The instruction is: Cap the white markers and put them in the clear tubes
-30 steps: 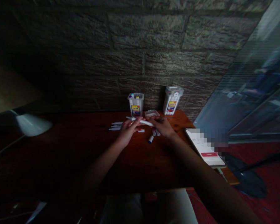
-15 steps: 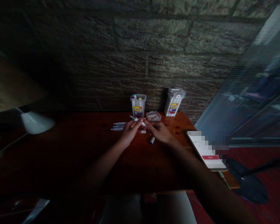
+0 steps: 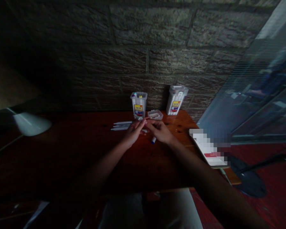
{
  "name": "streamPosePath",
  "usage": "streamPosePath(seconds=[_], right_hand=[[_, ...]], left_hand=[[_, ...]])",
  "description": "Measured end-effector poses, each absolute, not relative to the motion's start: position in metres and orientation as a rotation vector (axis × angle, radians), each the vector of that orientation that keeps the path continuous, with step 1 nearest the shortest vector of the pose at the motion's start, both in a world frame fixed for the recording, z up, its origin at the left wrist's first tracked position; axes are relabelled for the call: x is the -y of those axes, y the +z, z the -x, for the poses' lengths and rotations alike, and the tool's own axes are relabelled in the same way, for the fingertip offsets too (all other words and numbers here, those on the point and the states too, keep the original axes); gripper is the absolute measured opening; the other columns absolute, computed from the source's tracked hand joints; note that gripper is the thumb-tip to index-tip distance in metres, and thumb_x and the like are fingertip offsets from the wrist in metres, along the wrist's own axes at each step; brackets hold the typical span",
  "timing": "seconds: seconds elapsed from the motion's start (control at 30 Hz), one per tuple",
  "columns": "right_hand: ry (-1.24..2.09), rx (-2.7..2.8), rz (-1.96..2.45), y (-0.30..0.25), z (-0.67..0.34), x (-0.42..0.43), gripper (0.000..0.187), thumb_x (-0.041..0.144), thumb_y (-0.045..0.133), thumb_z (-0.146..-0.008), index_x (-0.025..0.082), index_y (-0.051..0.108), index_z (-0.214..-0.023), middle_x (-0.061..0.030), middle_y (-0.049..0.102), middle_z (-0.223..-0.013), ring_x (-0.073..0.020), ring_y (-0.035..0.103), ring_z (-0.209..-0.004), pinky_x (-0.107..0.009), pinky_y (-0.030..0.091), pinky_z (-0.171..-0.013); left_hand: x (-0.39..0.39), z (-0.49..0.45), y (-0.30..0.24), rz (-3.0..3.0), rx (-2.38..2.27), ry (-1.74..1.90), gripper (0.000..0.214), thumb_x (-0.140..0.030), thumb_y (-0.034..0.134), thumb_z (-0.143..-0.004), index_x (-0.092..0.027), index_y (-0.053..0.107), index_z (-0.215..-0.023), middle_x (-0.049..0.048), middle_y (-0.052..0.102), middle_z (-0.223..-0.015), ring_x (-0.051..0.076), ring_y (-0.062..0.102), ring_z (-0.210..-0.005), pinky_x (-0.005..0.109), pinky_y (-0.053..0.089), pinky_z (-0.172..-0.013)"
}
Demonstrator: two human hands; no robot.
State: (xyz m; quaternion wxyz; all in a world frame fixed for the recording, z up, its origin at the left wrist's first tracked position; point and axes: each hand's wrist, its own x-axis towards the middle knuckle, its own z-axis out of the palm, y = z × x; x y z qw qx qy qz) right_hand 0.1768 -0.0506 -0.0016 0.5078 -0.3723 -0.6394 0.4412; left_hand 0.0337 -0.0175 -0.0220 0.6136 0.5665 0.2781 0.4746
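My left hand is closed around a white marker, whose end pokes out past the fingers toward the wall. My right hand meets it, its thumb and fingers pinched at the marker's other end; the fingers hide most of the barrel. Several white markers lie side by side left of my left hand. A short white piece with a blue end rests on the table below my right hand. Another white piece shows partly between the hands.
Behind the hands stand an open clear box of markers and a taller lidded one. A small clear tray holds pale pieces. A tablet-like device lies at the table's right edge, a white lamp at left.
The view has shifted slightly, so everything sits a little higher and further left. My fingertips have drawn closer together over the marker, covering more of its barrel.
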Motion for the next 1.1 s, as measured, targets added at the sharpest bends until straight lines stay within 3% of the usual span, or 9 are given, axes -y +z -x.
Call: streamPosePath(seconds=[0.1, 0.2, 0.33, 0.5, 0.77, 0.87, 0.97, 1.1], right_hand=[[1.123, 1.466, 0.929, -0.002, -0.178, 0.048, 0.047, 0.067, 0.064, -0.079, 0.021, 0.067, -0.075, 0.0005, 0.062, -0.072, -0.0134, 0.059, -0.071, -0.028, 0.052, -0.07], [1.07, 1.341, 0.989, 0.0, -0.179, 0.048, 0.052, 0.073, 0.063, -0.076, 0.021, 0.068, -0.074, -0.0013, 0.061, -0.071, -0.0151, 0.058, -0.071, -0.027, 0.05, -0.062], [0.958, 1.265, 1.075, 0.005, -0.186, 0.049, 0.057, 0.075, 0.06, -0.079, 0.02, 0.065, -0.065, 0.0008, 0.046, -0.054, -0.0128, 0.047, -0.056, -0.025, 0.038, -0.046], [0.869, 1.326, 1.191, 0.009, -0.192, 0.052, 0.06, 0.073, 0.058, -0.081, 0.021, 0.051, -0.053, 0.0038, 0.035, -0.048, -0.0103, 0.037, -0.048, -0.026, 0.027, -0.045], [0.932, 1.339, 1.067, -0.001, -0.176, 0.048, 0.057, 0.073, 0.057, -0.081, 0.019, 0.062, -0.062, -0.0023, 0.061, -0.066, -0.013, 0.053, -0.061, -0.026, 0.044, -0.058], [0.963, 1.353, 1.104, -0.002, -0.183, 0.046, 0.057, 0.071, 0.055, -0.082, 0.018, 0.061, -0.063, 0.0002, 0.057, -0.058, -0.0108, 0.048, -0.053, -0.025, 0.04, -0.052], [0.999, 1.436, 1.129, -0.002, -0.192, 0.045, 0.052, 0.063, 0.051, -0.088, 0.019, 0.059, -0.062, 0.0038, 0.048, -0.049, -0.0091, 0.039, -0.045, -0.024, 0.034, -0.046], [1.154, 1.44, 1.046, -0.006, -0.194, 0.044, 0.038, 0.052, 0.06, -0.088, 0.018, 0.066, -0.074, 0.0016, 0.06, -0.061, -0.0098, 0.051, -0.052, -0.023, 0.042, -0.051]], left_hand=[[0.017, -0.036, -0.025, -1.316, -0.67, 1.128, 0.049, -0.063, 0.068, -0.079, -0.016, 0.072, -0.092, 0.0058, 0.07, -0.081, 0.018, 0.066, -0.076, 0.022, 0.052, -0.054], [0.016, -0.036, -0.026, -1.37, -0.692, 1.174, 0.047, -0.062, 0.065, -0.081, -0.017, 0.072, -0.093, 0.0075, 0.071, -0.088, 0.019, 0.068, -0.08, 0.021, 0.05, -0.053], [0.018, -0.034, -0.023, -1.448, -0.689, 1.192, 0.048, -0.062, 0.061, -0.085, -0.017, 0.073, -0.097, 0.0101, 0.073, -0.101, 0.017, 0.066, -0.08, 0.02, 0.049, -0.053], [0.021, -0.035, -0.021, -1.495, -0.703, 1.195, 0.046, -0.059, 0.062, -0.085, -0.016, 0.072, -0.099, 0.0105, 0.074, -0.099, 0.017, 0.066, -0.08, 0.02, 0.049, -0.054], [0.016, -0.036, -0.029, -1.447, -0.729, 1.217, 0.047, -0.058, 0.07, -0.079, -0.017, 0.07, -0.1, 0.0081, 0.075, -0.092, 0.019, 0.07, -0.083, 0.02, 0.049, -0.053], [0.014, -0.036, -0.03, -1.452, -0.727, 1.225, 0.048, -0.058, 0.07, -0.079, -0.017, 0.069, -0.103, 0.0092, 0.075, -0.101, 0.019, 0.07, -0.082, 0.02, 0.049, -0.052], [0.012, -0.036, -0.03, -1.434, -0.721, 1.224, 0.048, -0.058, 0.072, -0.078, -0.016, 0.07, -0.102, 0.0088, 0.075, -0.097, 0.019, 0.07, -0.081, 0.02, 0.048, -0.051], [0.009, -0.035, -0.031, -1.378, -0.724, 1.248, 0.049, -0.059, 0.072, -0.078, -0.016, 0.071, -0.101, 0.0068, 0.074, -0.088, 0.018, 0.069, -0.076, 0.02, 0.049, -0.051]])
